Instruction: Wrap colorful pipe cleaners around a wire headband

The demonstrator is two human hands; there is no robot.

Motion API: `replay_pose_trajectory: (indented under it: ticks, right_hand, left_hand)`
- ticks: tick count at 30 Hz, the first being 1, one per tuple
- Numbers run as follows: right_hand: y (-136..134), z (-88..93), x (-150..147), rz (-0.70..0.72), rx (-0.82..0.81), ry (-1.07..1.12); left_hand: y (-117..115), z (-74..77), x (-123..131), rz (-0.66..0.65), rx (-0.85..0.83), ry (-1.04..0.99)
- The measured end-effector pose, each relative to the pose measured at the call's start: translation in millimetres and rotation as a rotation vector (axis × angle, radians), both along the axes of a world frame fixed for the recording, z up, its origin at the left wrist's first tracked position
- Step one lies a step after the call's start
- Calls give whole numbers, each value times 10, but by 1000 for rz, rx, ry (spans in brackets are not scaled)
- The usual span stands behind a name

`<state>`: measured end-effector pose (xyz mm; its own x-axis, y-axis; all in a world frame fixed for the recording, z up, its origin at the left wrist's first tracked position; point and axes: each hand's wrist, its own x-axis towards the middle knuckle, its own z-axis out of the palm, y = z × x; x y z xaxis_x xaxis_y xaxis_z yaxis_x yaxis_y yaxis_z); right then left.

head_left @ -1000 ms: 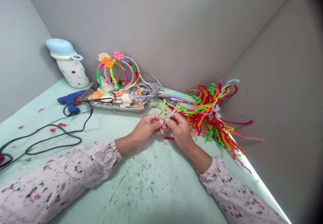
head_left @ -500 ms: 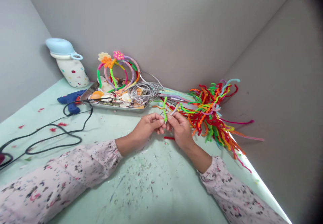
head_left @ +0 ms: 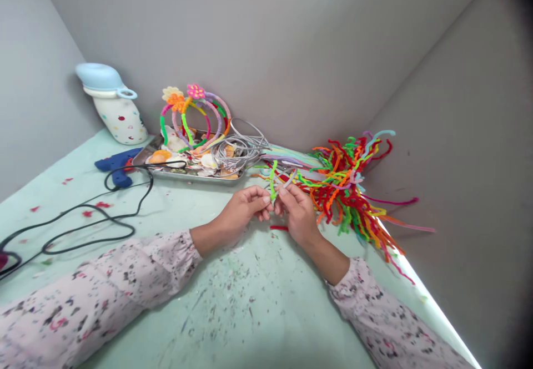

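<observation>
Above the middle of the table, my left hand [head_left: 245, 209] is closed in a pinch at the lower end of a bright green pipe cleaner [head_left: 272, 179], which stands up between the hands. My right hand [head_left: 298, 213] has its fingers pressed together around a thin grey band [head_left: 290, 178], whose end sticks up past the fingertips. The fingertips of both hands almost touch, and they hide where the pipe cleaner meets the band. A short red pipe cleaner piece [head_left: 278, 227] lies just below the right fingers.
Behind the hands, a metal tray [head_left: 195, 176] holds fuzzy flowered headbands [head_left: 183, 119] and grey hoops [head_left: 245, 152]. A heap of colourful pipe cleaners [head_left: 350, 186] lies right. A blue glue gun [head_left: 119, 165], its black cord [head_left: 120, 222] and a white bottle [head_left: 119, 116] are left.
The top of the green pipe cleaner has tipped slightly right. My right fingers have shifted a little; my left hand looks almost unmoved.
</observation>
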<state>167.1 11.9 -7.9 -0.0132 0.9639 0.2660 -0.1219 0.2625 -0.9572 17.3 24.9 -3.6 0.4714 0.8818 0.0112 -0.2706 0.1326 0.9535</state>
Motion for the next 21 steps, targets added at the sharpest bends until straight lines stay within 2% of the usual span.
replay_pose_trajectory:
  ticks: [5,14,21]
  right_hand:
    - [20,-26,14,-27,-11,-2]
    - [-19,48,-17,-66,1,-94]
    - [-22,70,-36,-63,-1,-83]
  left_hand:
    - [-3,2,-5,12,-30,-8]
    - [8,-10,-5,-3,-23,-25]
    - [12,3,-4,-9,-32,-44]
